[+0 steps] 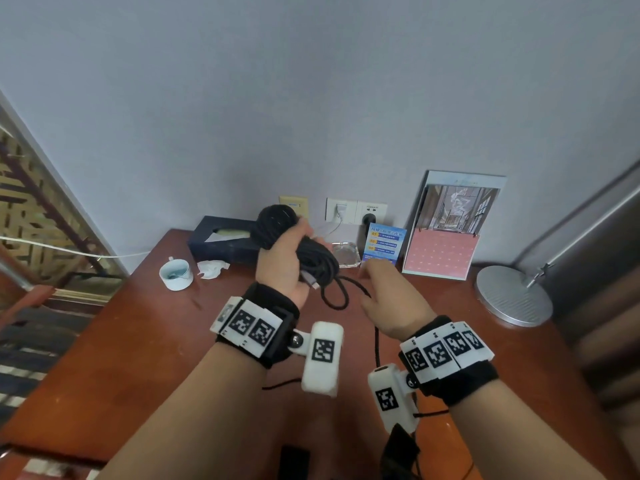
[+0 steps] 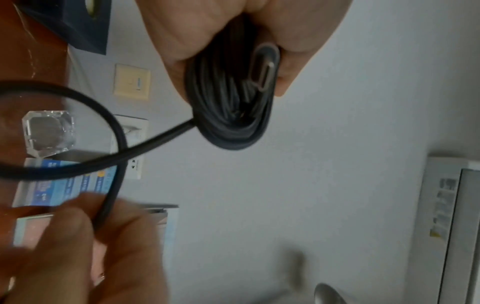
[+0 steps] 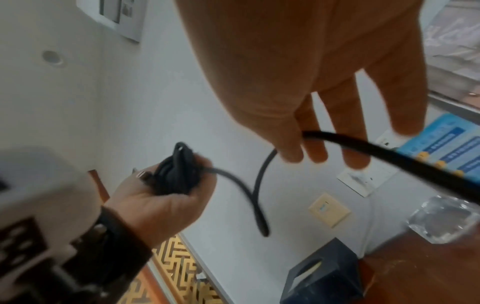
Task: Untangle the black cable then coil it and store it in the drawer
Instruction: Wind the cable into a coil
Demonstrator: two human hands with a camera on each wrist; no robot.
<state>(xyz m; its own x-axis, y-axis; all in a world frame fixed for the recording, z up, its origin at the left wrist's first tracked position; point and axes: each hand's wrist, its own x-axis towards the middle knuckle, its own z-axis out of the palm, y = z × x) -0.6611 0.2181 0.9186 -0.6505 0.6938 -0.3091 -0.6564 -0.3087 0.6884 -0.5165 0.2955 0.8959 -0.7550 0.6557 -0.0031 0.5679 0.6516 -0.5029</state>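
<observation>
A reddish wooden table (image 1: 138, 341) is carrying a white cup (image 1: 176, 274), crumpled tissue (image 1: 212, 268), dark tissue box (image 1: 223, 242), glass ashtray (image 1: 344, 254), calendar (image 1: 441, 251) and lamp base (image 1: 512, 294).

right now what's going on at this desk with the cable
A person is coiling a black cable above a red-brown desk. The left hand grips the wound bundle, a plug end tucked against it. The right hand pinches the loose strand, which loops between the hands. No drawer is in view.
</observation>
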